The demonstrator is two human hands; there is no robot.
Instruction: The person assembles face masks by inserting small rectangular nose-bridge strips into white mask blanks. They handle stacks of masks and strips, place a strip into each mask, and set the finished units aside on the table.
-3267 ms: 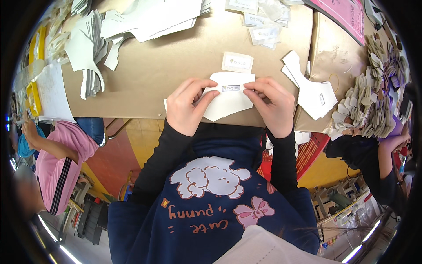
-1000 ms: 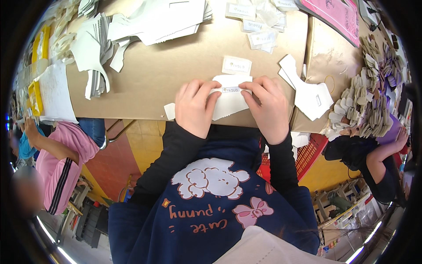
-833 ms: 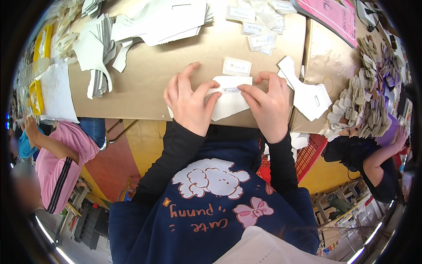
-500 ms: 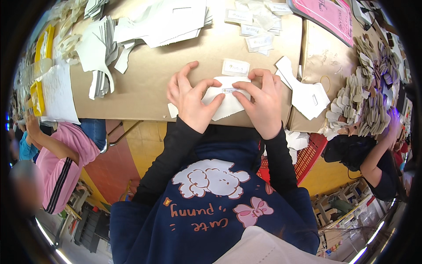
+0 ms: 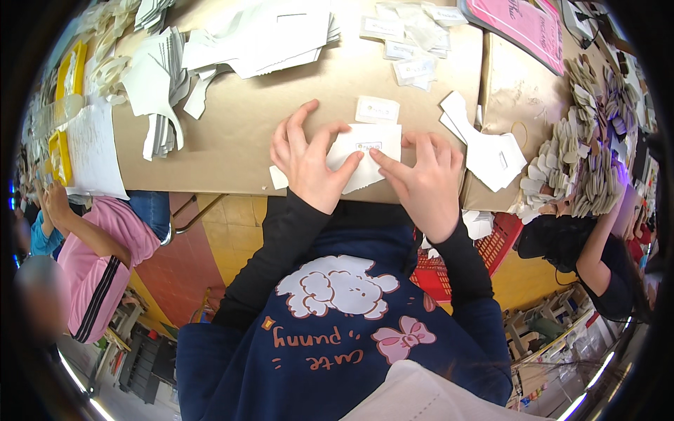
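A white cut piece (image 5: 365, 173) lies on the table before me, with a small printed label (image 5: 368, 146) on its middle. My left hand (image 5: 309, 165) rests at the piece's left side, fingers spread, index tip and thumb tip touching it. With its index fingertip at the label's right end, my right hand (image 5: 432, 186) lies over the piece's right side; its fingers are apart and its thumb is beneath the index finger. Just beyond the piece is a clear-edged label sheet (image 5: 378, 110). Another white cut piece (image 5: 496, 160) bearing a label lies to the right.
Stacks of white pieces (image 5: 263, 38) spread across the far left. More label sheets (image 5: 414, 70) lie at the far middle, near a pink board (image 5: 523, 28). Bundled small pieces (image 5: 562, 154) crowd the right. A red basket (image 5: 502, 245) stands below the table. People sit at both sides.
My right hand has shifted right and slightly nearer, leaving the label mostly uncovered under one fingertip. The left hand has barely moved.
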